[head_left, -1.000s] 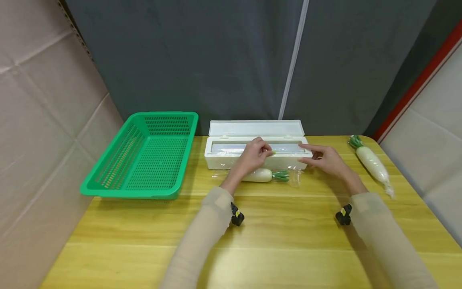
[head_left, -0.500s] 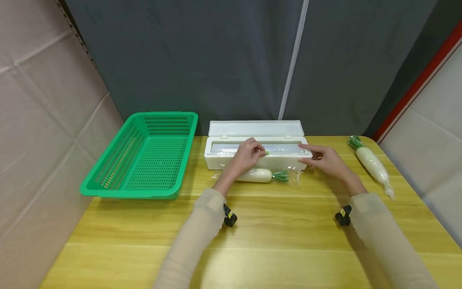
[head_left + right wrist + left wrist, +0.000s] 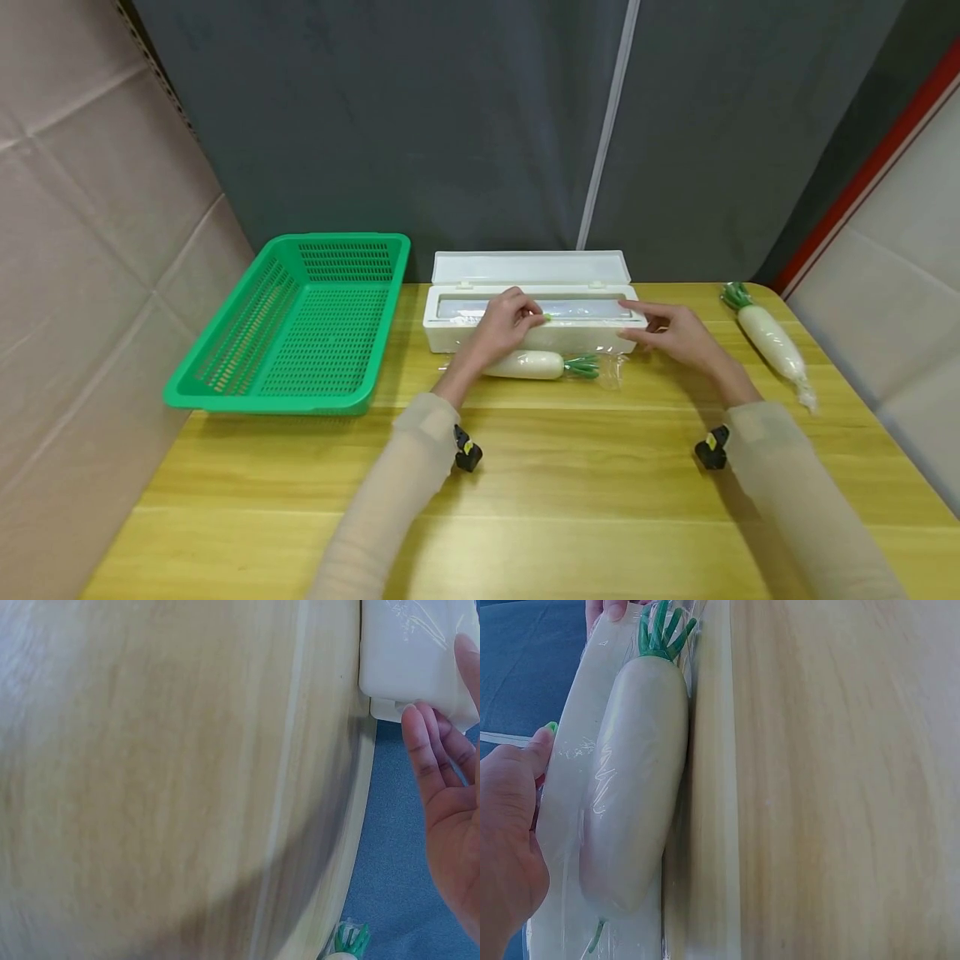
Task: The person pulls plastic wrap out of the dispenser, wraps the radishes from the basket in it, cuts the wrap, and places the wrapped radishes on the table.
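A white cling film dispenser (image 3: 581, 338) stands at the back of the table, lid raised, with the film roll showing inside. My left hand (image 3: 498, 329) pinches the small green slide cutter (image 3: 547, 317) on its front top edge. At the right end, my right hand (image 3: 675, 335) grips the dispenser, thumb on the front and fingers at the end, as the right wrist view shows. Clear cling film (image 3: 613, 371) hangs down the front to a white radish (image 3: 528, 365) with green stalks, which lies along the box. My left forearm hides part of that radish in the head view.
A green plastic basket (image 3: 367, 392) sits at the left of the wooden table (image 3: 585, 492). Toward the back right lies another white radish (image 3: 772, 337), wrapped in clear film with a twisted end. A dark grey partition (image 3: 420, 125) rises behind the dispenser.
My left hand has slid leftward along the dispenser's edge with the green slide cutter, slowing toward now. My right hand has stayed at the box's right end.
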`<state>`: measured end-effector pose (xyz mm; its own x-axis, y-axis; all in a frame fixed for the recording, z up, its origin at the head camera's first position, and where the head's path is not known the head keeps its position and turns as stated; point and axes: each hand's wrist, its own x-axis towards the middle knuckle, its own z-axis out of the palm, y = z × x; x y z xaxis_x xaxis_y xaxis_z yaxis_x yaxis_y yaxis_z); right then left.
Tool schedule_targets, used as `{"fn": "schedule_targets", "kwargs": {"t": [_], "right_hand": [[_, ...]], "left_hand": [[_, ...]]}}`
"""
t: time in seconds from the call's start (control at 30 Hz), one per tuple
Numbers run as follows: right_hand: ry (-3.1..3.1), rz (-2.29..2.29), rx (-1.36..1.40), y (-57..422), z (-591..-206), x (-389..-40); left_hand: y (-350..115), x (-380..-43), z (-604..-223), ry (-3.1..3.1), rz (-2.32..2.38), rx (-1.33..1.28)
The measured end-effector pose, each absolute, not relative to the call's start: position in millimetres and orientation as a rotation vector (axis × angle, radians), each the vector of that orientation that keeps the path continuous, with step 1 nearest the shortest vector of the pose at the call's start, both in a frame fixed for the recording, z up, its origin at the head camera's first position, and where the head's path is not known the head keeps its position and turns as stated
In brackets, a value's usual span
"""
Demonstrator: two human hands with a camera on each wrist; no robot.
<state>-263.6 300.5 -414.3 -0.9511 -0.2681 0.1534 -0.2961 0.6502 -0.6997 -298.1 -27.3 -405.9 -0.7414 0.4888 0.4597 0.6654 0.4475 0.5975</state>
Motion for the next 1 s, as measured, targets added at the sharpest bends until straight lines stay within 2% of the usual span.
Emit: {"fn": "schedule_targets", "kwargs": {"t": [1.0], "right_hand": [[-2.832, 1.228, 0.481, 301, -414, -264]], "left_hand": [[-43, -297, -407, -2.435, -1.163, -1.007]]}}
